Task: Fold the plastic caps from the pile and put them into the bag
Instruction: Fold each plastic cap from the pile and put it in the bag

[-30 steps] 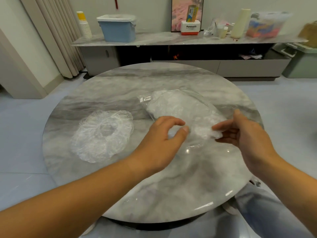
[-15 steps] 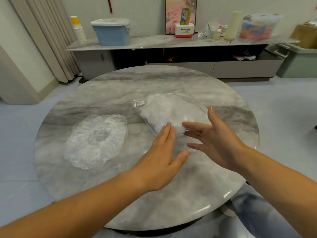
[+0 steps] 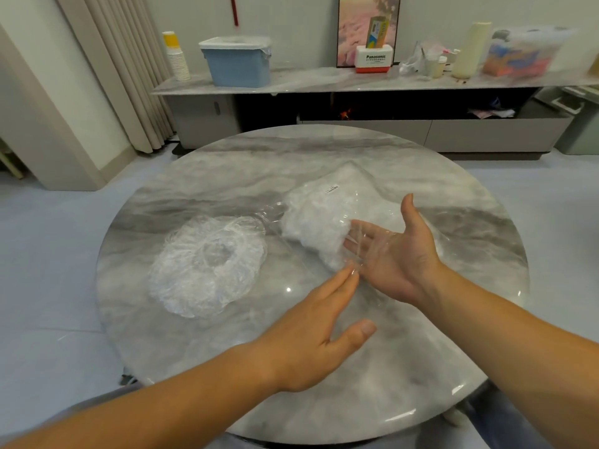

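Round grey marble bench (image 3: 227,163) on a pale floor (image 3: 48,254); behind it, a low sideboard (image 3: 486,134) (marble-topped, carrying a blue bin (image 3: 238,64)) against a light wall (image 3: 291,21); beige curtain (image 3: 129,76) hangs at left.

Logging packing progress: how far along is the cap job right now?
Done: the clear bag already holds a white wad of folded caps. In hand: no cap; the right hand lies open, palm up, at the bag's near end with clear film over it, the left hand flat beside it. Left: the pile of unfolded caps on the table.
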Tool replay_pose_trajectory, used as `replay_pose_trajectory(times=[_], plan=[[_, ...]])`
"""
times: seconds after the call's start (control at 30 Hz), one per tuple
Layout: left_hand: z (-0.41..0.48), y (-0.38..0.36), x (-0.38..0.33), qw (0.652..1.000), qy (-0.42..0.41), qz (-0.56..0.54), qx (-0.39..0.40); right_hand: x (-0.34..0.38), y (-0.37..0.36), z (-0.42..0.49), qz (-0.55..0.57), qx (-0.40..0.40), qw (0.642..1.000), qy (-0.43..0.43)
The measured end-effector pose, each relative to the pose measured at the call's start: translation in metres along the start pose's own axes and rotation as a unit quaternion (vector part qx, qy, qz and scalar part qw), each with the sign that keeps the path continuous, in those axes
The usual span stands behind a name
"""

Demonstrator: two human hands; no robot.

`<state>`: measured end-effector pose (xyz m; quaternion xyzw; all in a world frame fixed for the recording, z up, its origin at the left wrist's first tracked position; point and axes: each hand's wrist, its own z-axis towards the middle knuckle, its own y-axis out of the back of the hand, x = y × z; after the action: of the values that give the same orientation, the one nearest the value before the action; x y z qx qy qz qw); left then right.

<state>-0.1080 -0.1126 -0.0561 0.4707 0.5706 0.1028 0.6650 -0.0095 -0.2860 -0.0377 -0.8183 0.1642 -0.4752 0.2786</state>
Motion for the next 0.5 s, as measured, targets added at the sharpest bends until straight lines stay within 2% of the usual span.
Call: replay_pose_trajectory(times=[0.27, 0.5], plan=[[0.001, 0.001, 0.01, 0.999, 0.024, -0.019, -0.018, -0.005, -0.003, -0.004, 0.021, -0.021, 0.998, 0.046], [0.003, 0.001, 0.016, 0.999, 0.015, -0.028, -0.043, 0.002, 0.013, -0.034, 0.007, -0.03, 0.998, 0.048]])
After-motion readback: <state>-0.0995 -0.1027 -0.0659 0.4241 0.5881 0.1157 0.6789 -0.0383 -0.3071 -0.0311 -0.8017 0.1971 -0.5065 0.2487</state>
